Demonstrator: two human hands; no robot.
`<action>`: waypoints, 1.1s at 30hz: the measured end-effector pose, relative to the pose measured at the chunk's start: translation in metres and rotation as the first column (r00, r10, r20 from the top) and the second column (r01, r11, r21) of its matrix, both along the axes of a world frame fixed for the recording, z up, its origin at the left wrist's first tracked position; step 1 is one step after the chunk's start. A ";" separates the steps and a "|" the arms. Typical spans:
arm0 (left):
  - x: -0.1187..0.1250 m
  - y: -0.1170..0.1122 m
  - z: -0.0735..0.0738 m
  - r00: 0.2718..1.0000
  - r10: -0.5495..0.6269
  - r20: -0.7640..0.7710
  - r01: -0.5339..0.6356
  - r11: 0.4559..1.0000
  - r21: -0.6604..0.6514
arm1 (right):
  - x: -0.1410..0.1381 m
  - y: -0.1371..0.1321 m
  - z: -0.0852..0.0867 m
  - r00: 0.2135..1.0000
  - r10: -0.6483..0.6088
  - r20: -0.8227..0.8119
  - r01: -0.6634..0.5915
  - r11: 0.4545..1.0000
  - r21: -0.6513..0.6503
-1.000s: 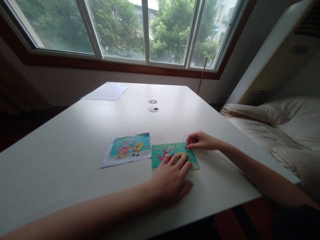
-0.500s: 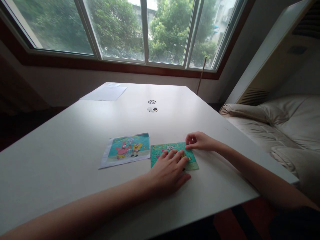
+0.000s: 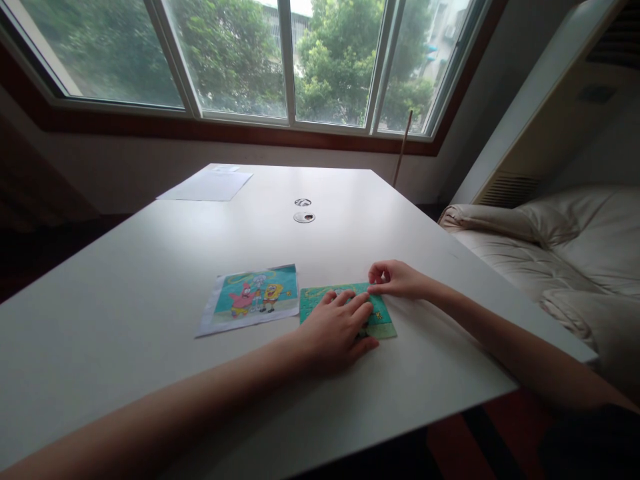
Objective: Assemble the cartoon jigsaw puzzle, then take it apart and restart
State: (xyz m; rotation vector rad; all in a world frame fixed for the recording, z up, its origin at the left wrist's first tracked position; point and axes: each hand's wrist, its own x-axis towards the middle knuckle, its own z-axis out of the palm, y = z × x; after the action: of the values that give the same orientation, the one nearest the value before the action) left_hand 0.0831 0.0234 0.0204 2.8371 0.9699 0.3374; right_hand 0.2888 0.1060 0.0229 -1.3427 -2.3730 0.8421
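Observation:
A jigsaw puzzle (image 3: 385, 320) with a green and teal cartoon picture lies flat on the white table. My left hand (image 3: 337, 327) rests on it, palm down and fingers spread, covering much of its middle. At the puzzle's upper right corner, my right hand (image 3: 393, 279) has its fingers curled and the thumb against the edge; the exact grip is partly hidden. Just left of the puzzle is a printed picture sheet (image 3: 255, 297) showing a pink starfish, a yellow sponge character and a third figure.
The white table (image 3: 150, 267) stretches toward a window (image 3: 240, 60). White papers (image 3: 205, 187) lie at its far left corner. Two round inserts, one being a cable-hole cover (image 3: 304, 217), sit in the tabletop. A pale sofa (image 3: 550, 247) stands to the right; a thin stick (image 3: 403, 147) leans behind.
My left hand has shifted slightly up over the puzzle, hiding more of its top middle. The right hand stays at the upper right corner. The view has moved a little.

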 end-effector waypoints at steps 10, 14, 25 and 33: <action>-0.028 0.007 0.015 0.990 -0.123 -0.067 0.120 0.992 -0.044 | 0.006 0.003 -0.001 0.999 0.052 0.002 -0.052 0.998 -0.043; -0.057 -0.002 0.030 0.988 -0.109 -0.111 0.105 0.994 -0.044 | 0.013 0.001 0.001 0.994 0.106 -0.005 -0.106 0.994 -0.026; -0.104 -0.030 0.013 0.994 -0.059 -0.093 0.059 0.998 0.000 | 0.022 -0.052 -0.005 0.966 0.106 0.235 -0.174 0.941 0.290; -0.104 -0.036 0.005 0.998 -0.036 -0.057 0.038 0.999 0.032 | 0.030 -0.053 -0.012 0.928 0.154 0.340 -0.260 0.921 0.290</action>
State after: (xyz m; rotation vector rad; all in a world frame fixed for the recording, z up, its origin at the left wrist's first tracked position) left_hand -0.0210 -0.0129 0.0252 2.9054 0.9288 0.2732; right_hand 0.3186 0.0530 0.0114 -1.1661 -2.7833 0.2644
